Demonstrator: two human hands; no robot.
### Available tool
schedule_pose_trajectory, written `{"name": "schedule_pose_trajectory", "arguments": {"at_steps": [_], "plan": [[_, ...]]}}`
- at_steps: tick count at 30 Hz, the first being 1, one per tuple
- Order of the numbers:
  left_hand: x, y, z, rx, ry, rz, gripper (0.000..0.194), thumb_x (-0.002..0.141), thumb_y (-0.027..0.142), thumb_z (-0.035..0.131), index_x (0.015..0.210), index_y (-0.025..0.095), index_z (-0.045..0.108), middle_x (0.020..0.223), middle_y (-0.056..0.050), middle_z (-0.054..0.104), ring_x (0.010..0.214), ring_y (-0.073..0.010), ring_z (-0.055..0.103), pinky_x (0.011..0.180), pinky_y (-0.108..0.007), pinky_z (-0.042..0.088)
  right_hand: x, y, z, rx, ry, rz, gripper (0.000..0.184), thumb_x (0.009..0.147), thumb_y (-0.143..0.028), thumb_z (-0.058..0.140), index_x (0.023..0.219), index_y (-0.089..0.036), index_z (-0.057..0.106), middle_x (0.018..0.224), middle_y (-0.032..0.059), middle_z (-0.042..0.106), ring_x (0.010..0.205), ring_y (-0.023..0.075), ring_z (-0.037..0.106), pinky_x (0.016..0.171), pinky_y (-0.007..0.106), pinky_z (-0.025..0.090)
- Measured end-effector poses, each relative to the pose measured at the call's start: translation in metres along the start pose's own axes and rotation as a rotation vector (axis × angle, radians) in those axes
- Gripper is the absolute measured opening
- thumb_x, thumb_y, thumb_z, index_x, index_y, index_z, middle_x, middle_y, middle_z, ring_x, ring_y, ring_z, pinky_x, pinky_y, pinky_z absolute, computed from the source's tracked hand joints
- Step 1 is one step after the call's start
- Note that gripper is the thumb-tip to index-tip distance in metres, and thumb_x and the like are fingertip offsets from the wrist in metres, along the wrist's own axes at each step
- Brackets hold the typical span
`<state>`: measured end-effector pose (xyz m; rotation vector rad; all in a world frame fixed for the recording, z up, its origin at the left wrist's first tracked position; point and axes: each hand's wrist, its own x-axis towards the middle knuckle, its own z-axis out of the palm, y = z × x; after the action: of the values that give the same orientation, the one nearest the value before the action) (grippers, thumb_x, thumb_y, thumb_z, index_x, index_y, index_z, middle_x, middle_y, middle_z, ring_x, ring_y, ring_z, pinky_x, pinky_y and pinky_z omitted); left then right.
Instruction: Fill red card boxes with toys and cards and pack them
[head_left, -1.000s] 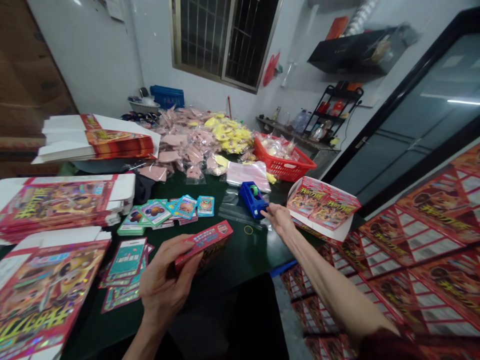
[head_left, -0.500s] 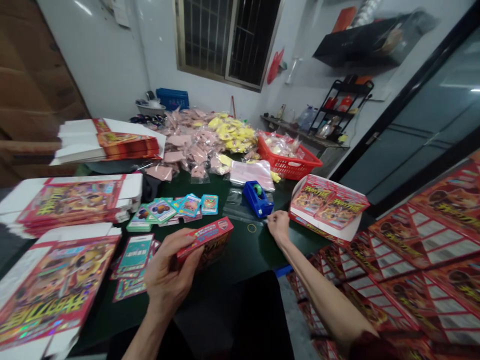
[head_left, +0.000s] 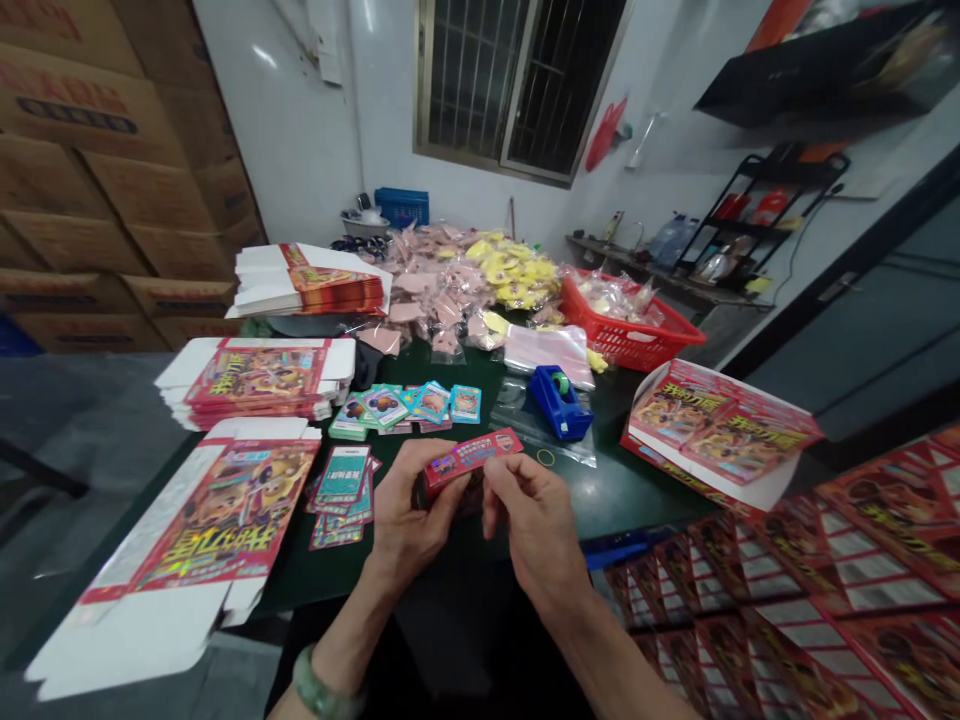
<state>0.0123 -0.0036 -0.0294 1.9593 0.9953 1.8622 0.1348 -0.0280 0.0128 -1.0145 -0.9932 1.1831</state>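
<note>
My left hand point(head_left: 417, 500) grips a small red printed box point(head_left: 474, 452) by its left end, with the thumb on the near side. At the box's right end is my right hand point(head_left: 537, 505), its thumb and fingers pinched together; anything between them is too small to make out. Just beyond sits a blue tape dispenser point(head_left: 561, 402) with a green roll, on clear plastic bags point(head_left: 517, 410). A yellow rubber band point(head_left: 545, 458) lies beside it. Left of the box are several blue-edged picture cards point(head_left: 405, 404) and a loose pile of teal-and-pink cards point(head_left: 343, 490).
Flattened printed cartons point(head_left: 225, 520) are stacked along the left. Bagged pink pieces point(head_left: 442, 290) and yellow pieces point(head_left: 514, 268) are heaped at the back, beside a red basket point(head_left: 637, 345). An open display box point(head_left: 720, 425) holds packed boxes at right; more filled cartons point(head_left: 832, 540) stand below.
My right hand has moved from beside the tape dispenser to the small box's right end. My left hand still holds the box. The view has turned left.
</note>
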Motion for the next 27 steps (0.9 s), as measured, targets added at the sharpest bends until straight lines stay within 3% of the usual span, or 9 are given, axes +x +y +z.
{"name": "schedule_pose_trajectory", "arguments": {"at_steps": [7,12,17,23,25,27], "plan": [[0.009,0.001,-0.008,0.143,-0.138,0.158,0.032,0.083,0.011,0.055,0.111,0.026,0.059,0.093,-0.003,0.055,0.082,-0.0134,0.058,0.065,-0.024,0.051,-0.002,-0.001,0.008,-0.004,0.116,0.038,0.030,0.071,-0.035,0.067,0.054,-0.016,0.052,0.043,-0.0068,0.046,0.035,0.0041,0.040,0.034,0.017,0.033],[0.011,0.000,-0.012,0.219,-0.326,0.144,0.038,0.087,0.012,0.047,0.120,0.029,0.054,0.096,-0.004,0.047,0.076,-0.0102,0.056,0.060,-0.021,0.049,-0.004,0.004,0.011,0.108,0.130,0.122,0.035,0.065,-0.043,0.071,0.054,-0.016,0.052,0.045,-0.0063,0.049,0.033,0.0055,0.043,0.032,0.019,0.038],[0.015,0.006,-0.012,0.182,-0.315,0.127,0.035,0.085,0.010,0.046,0.117,0.023,0.054,0.097,-0.004,0.047,0.074,-0.0099,0.055,0.059,-0.020,0.047,-0.004,0.016,0.009,0.161,0.117,0.151,0.034,0.066,-0.043,0.072,0.058,-0.016,0.055,0.047,-0.0053,0.052,0.036,0.0071,0.047,0.035,0.021,0.041],[0.013,0.012,-0.009,0.199,-0.252,0.078,0.029,0.084,0.012,0.043,0.112,0.018,0.050,0.096,-0.006,0.051,0.087,-0.0171,0.055,0.071,-0.030,0.048,-0.005,0.023,0.006,0.174,0.074,0.037,0.025,0.075,-0.037,0.065,0.065,-0.016,0.057,0.050,-0.0056,0.052,0.042,0.0062,0.045,0.043,0.020,0.040],[0.010,0.012,-0.009,0.200,-0.261,0.079,0.031,0.084,0.012,0.043,0.115,0.018,0.047,0.096,-0.006,0.051,0.087,-0.0167,0.054,0.072,-0.029,0.047,-0.008,0.014,0.003,0.169,0.034,0.078,0.026,0.074,-0.036,0.066,0.062,-0.016,0.055,0.048,-0.0064,0.048,0.041,0.0054,0.042,0.041,0.019,0.036],[0.008,0.010,-0.009,0.205,-0.277,0.087,0.034,0.085,0.012,0.043,0.119,0.018,0.046,0.098,-0.006,0.050,0.087,-0.0161,0.054,0.073,-0.028,0.047,-0.014,-0.001,0.000,0.235,-0.034,0.205,0.030,0.071,-0.035,0.068,0.056,-0.017,0.049,0.046,-0.0080,0.041,0.038,0.0042,0.035,0.038,0.018,0.030]]}}
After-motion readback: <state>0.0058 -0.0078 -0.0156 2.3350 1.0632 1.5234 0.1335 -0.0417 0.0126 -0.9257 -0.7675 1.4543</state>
